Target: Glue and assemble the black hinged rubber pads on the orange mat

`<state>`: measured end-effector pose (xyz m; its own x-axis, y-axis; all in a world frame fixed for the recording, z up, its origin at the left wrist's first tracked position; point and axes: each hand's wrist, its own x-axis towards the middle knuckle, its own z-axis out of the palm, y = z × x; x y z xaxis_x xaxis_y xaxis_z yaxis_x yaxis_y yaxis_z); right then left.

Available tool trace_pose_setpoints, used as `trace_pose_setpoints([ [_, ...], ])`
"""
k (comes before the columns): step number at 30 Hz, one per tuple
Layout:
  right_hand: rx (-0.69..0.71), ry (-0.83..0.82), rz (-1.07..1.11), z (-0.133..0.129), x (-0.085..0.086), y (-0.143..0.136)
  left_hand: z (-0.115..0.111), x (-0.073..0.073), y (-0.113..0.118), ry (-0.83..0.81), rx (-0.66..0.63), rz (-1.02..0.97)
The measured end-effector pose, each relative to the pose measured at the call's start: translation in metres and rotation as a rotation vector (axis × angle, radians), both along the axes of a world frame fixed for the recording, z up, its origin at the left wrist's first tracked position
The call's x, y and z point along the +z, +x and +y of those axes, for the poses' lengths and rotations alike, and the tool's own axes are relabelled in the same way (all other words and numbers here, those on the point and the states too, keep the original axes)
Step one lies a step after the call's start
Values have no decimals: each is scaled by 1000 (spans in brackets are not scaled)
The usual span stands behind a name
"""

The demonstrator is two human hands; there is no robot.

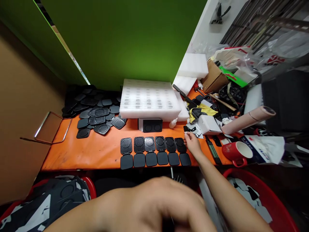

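Observation:
Close to the camera, my left hand is large and blurred, its fingers bent downward and their tips out of sight. At the right end of a row of several black hinged plates, my right hand has thumb and fingers pinched together. Whatever lies between those fingertips is too small to make out. The plates lie unfolded, with round grid-patterned halves at the back and smooth square halves in front. Just beyond the right fingertips are black and white cut pieces.
A white foam block stands at the back, a small white bottle beside it. More black plates are piled left, near a wire stand. Right are a red mug and a pink tumbler. Red tubs flank the orange bench.

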<state>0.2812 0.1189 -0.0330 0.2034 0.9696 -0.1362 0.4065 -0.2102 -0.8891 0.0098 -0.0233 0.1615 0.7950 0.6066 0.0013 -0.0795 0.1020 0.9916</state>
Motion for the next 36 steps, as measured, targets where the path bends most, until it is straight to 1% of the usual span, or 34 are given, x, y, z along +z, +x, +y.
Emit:
trace_pose_setpoints([
  [1, -41, -58, 209, 9, 3, -11, 8, -9, 6, 42, 61, 40],
  [2, -69, -119, 420, 19, 5, -22, 12, -23, 12, 84, 168, 120],
  [3, -86, -178, 598, 30, 8, -33, 14, -40, 16, 139, 278, 231],
  [4, -93, -237, 737, 40, 9, -44, 13, -59, 18, 211, 355, 364],
  [5, -101, -290, 832, 50, 11, -54, 10, -79, 17, 280, 398, 497],
  [7, -119, -367, 905, 65, 12, -68, 0, -115, 8, 412, 432, 702],
  [8, -124, -385, 905, 70, 13, -73, -5, -129, 2, 460, 451, 778],
  [9, -124, -394, 895, 72, 13, -77, -10, -140, -5, 500, 467, 824],
  [11, -102, -397, 877, 69, 13, -83, -16, -156, -19, 558, 518, 897],
  [14, -50, -318, 907, 47, 12, -98, -18, -172, -33, 642, 594, 1041],
  [16, -2, -262, 959, 28, 12, -115, -16, -180, -38, 695, 614, 1134],
  [17, 12, -264, 985, 19, 12, -125, -15, -184, -40, 719, 611, 1165],
  [20, 7, -334, 1040, 3, 13, -157, -8, -194, -40, 781, 537, 1193],
  [22, -8, -360, 1055, 1, 12, -174, -4, -200, -39, 798, 477, 1186],
  [24, -1, -345, 1032, 3, 10, -187, -1, -206, -38, 788, 464, 1181],
  [26, 23, -298, 963, 7, 5, -196, 1, -212, -38, 774, 492, 1176],
  [29, 93, -202, 790, 10, -4, -204, 1, -217, -40, 782, 526, 1154],
  [33, 215, -76, 541, 12, -14, -211, 0, -219, -41, 807, 547, 1135],
  [36, 288, -36, 401, 13, -18, -214, 1, -220, -42, 799, 569, 1120],
])
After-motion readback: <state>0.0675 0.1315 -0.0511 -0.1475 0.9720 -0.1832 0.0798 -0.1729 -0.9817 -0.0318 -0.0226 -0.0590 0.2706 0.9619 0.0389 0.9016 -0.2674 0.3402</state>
